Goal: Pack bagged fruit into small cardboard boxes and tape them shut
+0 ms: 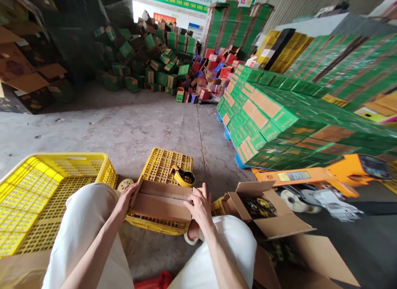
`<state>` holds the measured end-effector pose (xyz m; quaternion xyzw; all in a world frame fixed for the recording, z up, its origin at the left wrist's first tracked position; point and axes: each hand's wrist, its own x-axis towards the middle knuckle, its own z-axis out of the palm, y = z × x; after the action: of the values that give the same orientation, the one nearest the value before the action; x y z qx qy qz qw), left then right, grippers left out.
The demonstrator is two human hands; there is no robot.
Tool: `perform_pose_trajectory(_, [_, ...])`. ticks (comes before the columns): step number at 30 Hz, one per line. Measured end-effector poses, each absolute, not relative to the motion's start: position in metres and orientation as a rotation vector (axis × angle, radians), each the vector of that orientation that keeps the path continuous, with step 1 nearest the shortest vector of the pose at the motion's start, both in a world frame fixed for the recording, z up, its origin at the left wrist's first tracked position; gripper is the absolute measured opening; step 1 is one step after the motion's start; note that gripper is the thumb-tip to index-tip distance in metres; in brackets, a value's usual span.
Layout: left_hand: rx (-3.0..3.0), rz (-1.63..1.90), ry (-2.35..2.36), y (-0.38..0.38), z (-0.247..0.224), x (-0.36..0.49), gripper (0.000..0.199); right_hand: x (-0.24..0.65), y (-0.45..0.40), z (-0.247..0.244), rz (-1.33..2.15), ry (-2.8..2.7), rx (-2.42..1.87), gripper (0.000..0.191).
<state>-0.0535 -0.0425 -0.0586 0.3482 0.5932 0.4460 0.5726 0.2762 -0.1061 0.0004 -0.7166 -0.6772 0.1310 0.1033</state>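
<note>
A small brown cardboard box [164, 206] lies in front of me on an upturned yellow plastic crate [169, 158]. Its two long top flaps are folded in and almost meet along a seam. My left hand [125, 200] grips the box's left end, fingers along the edge. At the right end, my right hand [200, 204] holds the edge between thumb and fingers, with one finger raised. Just beyond the box, a yellow and black tape dispenser [185, 177] rests on the crate. A roll of tape [125, 184] is partly hidden behind my left hand.
A large yellow crate [74, 156] stands at my left. Open cartons [279, 222] with dark contents sit at my right, near an orange pallet scale [310, 176] and white gloves [336, 204]. Stacked green boxes [266, 115] fill the right; a heap of boxes [155, 65] lies farther back.
</note>
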Motion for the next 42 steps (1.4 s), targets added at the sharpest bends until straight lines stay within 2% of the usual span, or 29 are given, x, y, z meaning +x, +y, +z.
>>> perform_pose_trajectory(4, [0.781, 1.018, 1.201, -0.046, -0.048, -0.056, 0.084, 0.277, -0.107, 0.000, 0.393, -1.987, -2.128, 0.006])
perform_pose_trajectory(9, [0.824, 0.973, 1.306, -0.046, -0.049, -0.051, 0.103, 0.279, -0.105, -0.007, 0.335, -1.998, -2.105, 0.004])
perform_pose_trajectory(14, [0.797, 0.844, 1.439, -0.042, -0.064, -0.036, 0.092, 0.281, -0.107, -0.021, 0.202, -2.036, -2.013, 0.005])
perform_pose_trajectory(19, [1.091, 0.953, 1.495, -0.043, -0.091, -0.025, 0.085, 0.285, -0.110, -0.036, 0.180, -2.015, -1.904, 0.003])
perform_pose_trajectory(21, [1.161, 0.951, 1.502, -0.043, -0.102, -0.026, 0.082, 0.287, -0.107, -0.039, 0.269, -1.920, -1.857, 0.010])
perform_pose_trajectory(26, [1.187, 0.928, 1.509, -0.042, -0.119, -0.030, 0.074, 0.289, -0.098, -0.031, 0.667, -1.229, -1.736, 0.061])
perform_pose_trajectory(28, [1.177, 0.911, 1.539, -0.043, -0.122, -0.031, 0.075, 0.290, -0.098, -0.028, 0.921, -1.018, -1.647, 0.065])
perform_pose_trajectory(31, [1.160, 0.883, 1.579, -0.044, -0.124, -0.031, 0.076, 0.290, -0.101, -0.031, 1.097, -1.095, -1.641, 0.055])
perform_pose_trajectory(34, [1.168, 0.867, 1.573, -0.045, -0.124, -0.031, 0.078, 0.284, -0.103, -0.038, 0.844, -1.521, -1.724, 0.031])
perform_pose_trajectory(36, [1.180, 0.871, 1.566, -0.046, -0.122, -0.030, 0.079, 0.277, -0.105, -0.040, 0.596, -1.787, -1.786, 0.022])
perform_pose_trajectory(39, [1.203, 0.918, 1.565, -0.047, -0.117, -0.027, 0.083, 0.262, -0.108, -0.038, 0.324, -2.008, -1.917, 0.026])
perform_pose_trajectory(42, [1.203, 1.001, 1.555, -0.049, -0.106, -0.025, 0.089, 0.249, -0.107, -0.037, 0.216, -2.001, -1.983, 0.034])
